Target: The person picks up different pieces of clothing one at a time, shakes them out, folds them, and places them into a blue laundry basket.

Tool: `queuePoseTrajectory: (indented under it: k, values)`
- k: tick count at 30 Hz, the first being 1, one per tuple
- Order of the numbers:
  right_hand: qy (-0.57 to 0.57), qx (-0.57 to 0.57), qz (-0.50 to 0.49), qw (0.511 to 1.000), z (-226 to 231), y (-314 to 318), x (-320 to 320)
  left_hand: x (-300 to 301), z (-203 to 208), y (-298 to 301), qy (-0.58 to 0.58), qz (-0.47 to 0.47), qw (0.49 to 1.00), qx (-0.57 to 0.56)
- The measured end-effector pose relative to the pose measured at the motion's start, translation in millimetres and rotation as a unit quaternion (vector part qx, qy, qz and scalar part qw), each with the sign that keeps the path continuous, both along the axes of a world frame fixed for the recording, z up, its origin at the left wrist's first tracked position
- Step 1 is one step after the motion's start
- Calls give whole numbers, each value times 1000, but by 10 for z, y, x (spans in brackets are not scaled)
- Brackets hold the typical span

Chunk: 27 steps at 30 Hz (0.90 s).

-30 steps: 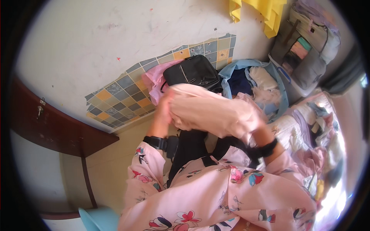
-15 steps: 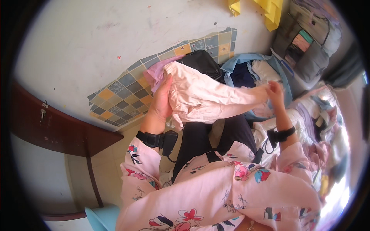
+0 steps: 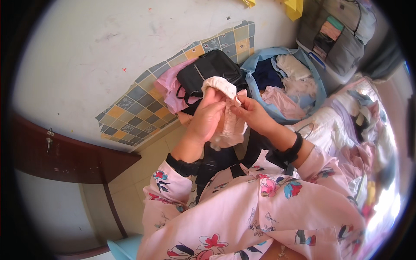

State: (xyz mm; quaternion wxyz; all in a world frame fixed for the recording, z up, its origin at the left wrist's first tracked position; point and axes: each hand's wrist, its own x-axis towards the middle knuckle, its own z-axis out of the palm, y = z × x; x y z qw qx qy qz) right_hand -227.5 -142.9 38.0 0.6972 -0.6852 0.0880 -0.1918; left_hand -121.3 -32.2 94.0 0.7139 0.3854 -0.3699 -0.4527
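A pale pink garment [image 3: 231, 129] with a gathered, elastic-looking edge hangs in front of me, bunched between my two hands. My left hand [image 3: 205, 120] grips its upper edge, the fingers tucked partly behind the cloth. On the other side, my right hand [image 3: 256, 116] pinches the same edge with thumb and fingers. The two hands are close together above my lap, and the lower part of the cloth drops below them. Folds hide most of the garment's shape.
Beyond my hands, a black bag [image 3: 208, 69] rests on pink cloth [image 3: 167, 84] by the tiled wall. A light blue round container [image 3: 320, 84] holds several clothes. Grey storage bags [image 3: 346, 47] stand behind it. Clothes lie heaped on bedding [image 3: 336, 125] at right. A dark wooden panel [image 3: 65, 151] is at left.
My right hand has come left, close to my left hand. The garment, stretched out sideways before, now hangs gathered between them. The view has shifted slightly.
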Motion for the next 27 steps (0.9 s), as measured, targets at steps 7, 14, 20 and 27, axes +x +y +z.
queuePoseTrajectory:
  k: [7, 14, 20, 27]
  values:
    - [-27, 405, 45, 913, 19, -75, -63, 182, -381, 217, -408, 132, 889, 158]
    - [-48, 473, 51, 878, -121, -372, -205, 203, -465, 387, -633, 100, 749, 168]
    - [144, -181, -218, 948, -348, -746, -306, 150, -185, 506, -601, -32, 780, 172]
    - [1, 80, -177, 981, -424, -833, -364, 177, -75, 565, -673, 15, 722, 157]
